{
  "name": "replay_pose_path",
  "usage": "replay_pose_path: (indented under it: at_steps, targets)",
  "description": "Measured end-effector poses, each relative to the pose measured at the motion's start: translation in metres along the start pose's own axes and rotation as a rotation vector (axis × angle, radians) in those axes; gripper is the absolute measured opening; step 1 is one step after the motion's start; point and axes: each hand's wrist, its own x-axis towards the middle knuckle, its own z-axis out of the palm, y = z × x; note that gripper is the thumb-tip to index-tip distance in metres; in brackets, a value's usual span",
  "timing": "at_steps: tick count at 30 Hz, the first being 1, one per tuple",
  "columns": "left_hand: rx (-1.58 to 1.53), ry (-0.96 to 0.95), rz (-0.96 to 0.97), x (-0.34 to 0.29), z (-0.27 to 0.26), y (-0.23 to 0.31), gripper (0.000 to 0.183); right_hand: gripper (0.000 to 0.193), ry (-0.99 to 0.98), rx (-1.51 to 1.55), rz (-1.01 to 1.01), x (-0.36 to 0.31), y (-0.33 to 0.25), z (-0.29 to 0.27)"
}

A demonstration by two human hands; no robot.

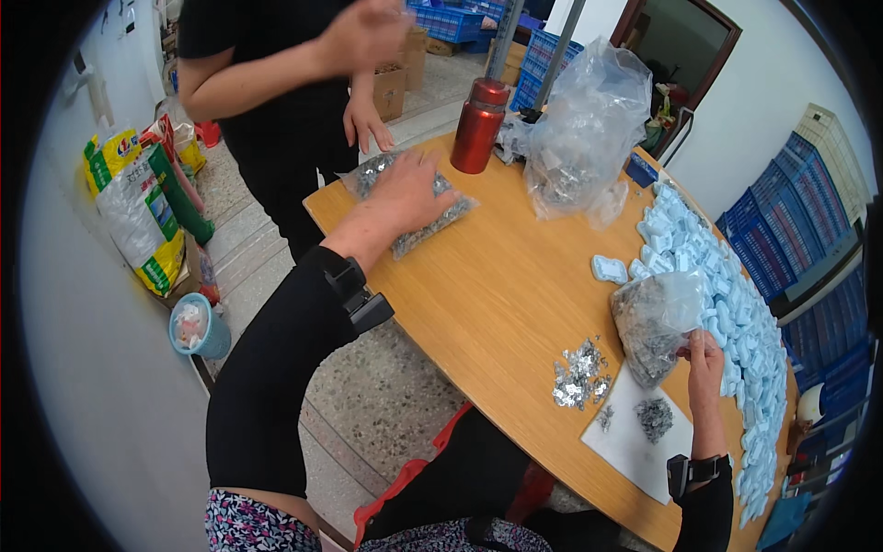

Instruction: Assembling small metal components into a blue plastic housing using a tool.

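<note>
My left hand [407, 197] lies with fingers stretched out over a clear plastic bag of small grey parts [425, 237] at the table's far left edge. The hand covers much of that bag. At the right, my right hand [705, 362] pinches the edge of another clear plastic bag [647, 327], partly filled with small grey parts and tilted. Below it, a small dark grey heap of parts [655, 419] sits on a white sheet [635, 460]. Shiny silver metal pieces [579, 375] are scattered on the wood beside the sheet.
Many light-blue plastic pieces [736, 322] cover the right side of the wooden table [515, 294]. A red flask [480, 126] and a large clear bag [589, 129] stand at the back. Across the table is a person in black [267, 110], one hand near the left bag. A bin [202, 327] stands on the floor.
</note>
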Motion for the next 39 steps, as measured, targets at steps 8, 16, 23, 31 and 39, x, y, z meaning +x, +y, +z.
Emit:
replay_pose_path:
  at_steps: [8,16,23,31,39]
  targets:
    - [0.095,-0.056,-0.084,-0.007,0.044,-0.007,0.084,0.035,0.009,0.032,0.012,-0.001,0.0,0.002]
    - [0.079,-0.069,-0.103,-0.003,0.046,-0.009,0.083,0.037,0.007,-0.007,0.034,0.001,-0.002,0.002]
    - [0.088,-0.111,-0.104,-0.001,0.038,-0.008,0.085,0.037,0.004,-0.02,0.04,0.001,-0.001,0.001]
    - [0.092,-0.065,-0.081,-0.006,0.042,-0.011,0.086,0.038,0.007,0.007,0.041,0.0,-0.001,0.002]
    - [0.005,0.021,-0.088,-0.011,0.049,-0.014,0.079,0.036,0.015,-0.021,0.048,-0.001,-0.006,0.004]
